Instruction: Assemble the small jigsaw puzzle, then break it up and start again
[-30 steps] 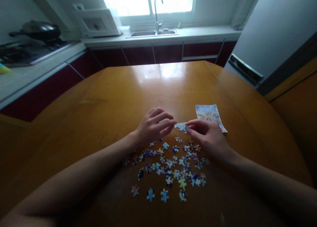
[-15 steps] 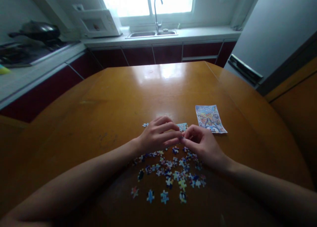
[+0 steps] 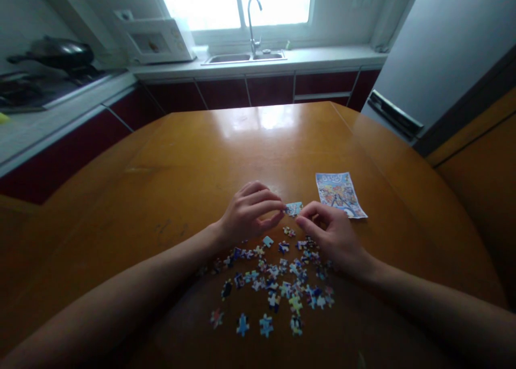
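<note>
My left hand [image 3: 250, 214] and my right hand [image 3: 331, 234] meet over a wooden table [image 3: 193, 159]. Both pinch a small joined cluster of puzzle pieces [image 3: 293, 208] between their fingertips, the left from the left side, the right from the right. Several loose puzzle pieces [image 3: 278, 280] lie scattered on the table just in front of my hands, between my forearms. A colourful reference picture [image 3: 339, 193] lies flat to the right of the cluster, beyond my right hand.
Behind the table runs a kitchen counter with a sink and tap [image 3: 252, 36], a white microwave [image 3: 155, 38] and a dark pan [image 3: 60, 52] on the stove at left. A grey fridge [image 3: 435, 57] stands at the right.
Both hands drew back toward me, then shifted slightly forward again, keeping their fingertips together at the small cluster. A single piece seen left of my left hand half a second ago is out of sight.
</note>
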A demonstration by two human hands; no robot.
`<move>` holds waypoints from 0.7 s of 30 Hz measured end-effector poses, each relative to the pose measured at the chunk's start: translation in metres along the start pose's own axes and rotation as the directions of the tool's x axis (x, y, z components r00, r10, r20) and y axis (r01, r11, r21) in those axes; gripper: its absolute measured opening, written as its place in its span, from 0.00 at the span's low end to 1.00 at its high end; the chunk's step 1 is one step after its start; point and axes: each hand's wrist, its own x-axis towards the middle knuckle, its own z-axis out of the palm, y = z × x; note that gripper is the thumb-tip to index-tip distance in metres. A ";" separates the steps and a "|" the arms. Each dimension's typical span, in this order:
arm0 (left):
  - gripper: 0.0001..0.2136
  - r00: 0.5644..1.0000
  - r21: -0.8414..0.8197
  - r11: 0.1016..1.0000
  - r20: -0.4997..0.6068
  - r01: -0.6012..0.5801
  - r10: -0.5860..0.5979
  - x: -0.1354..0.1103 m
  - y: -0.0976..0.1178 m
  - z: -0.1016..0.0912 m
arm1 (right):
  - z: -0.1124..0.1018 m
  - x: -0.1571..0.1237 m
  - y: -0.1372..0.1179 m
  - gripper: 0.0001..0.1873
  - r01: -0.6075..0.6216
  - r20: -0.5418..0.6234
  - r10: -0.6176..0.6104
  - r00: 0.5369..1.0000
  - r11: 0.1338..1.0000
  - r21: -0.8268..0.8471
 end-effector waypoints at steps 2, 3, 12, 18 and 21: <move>0.05 0.995 -0.014 0.997 0.066 0.074 -0.073 0.001 -0.008 -0.002 | -0.004 0.003 0.001 0.14 0.043 -0.035 -0.044 0.998 0.998 -0.051; 0.05 0.990 -0.019 0.995 0.104 0.100 -0.098 0.001 -0.011 -0.003 | -0.006 0.005 0.002 0.15 0.066 -0.049 -0.070 0.996 0.995 -0.073; 0.04 0.963 0.033 0.999 0.267 0.027 -0.035 -0.001 -0.020 -0.010 | -0.012 0.012 0.007 0.16 0.143 -0.105 -0.153 0.983 0.985 -0.098; 0.04 0.959 0.069 0.998 0.281 0.006 -0.025 -0.003 -0.024 -0.008 | -0.012 0.011 0.006 0.15 0.168 -0.097 -0.179 0.979 0.979 -0.111; 0.04 0.956 0.068 0.997 0.292 0.019 -0.038 -0.005 -0.026 -0.007 | -0.012 0.011 0.006 0.15 0.180 -0.092 -0.193 0.977 0.975 -0.135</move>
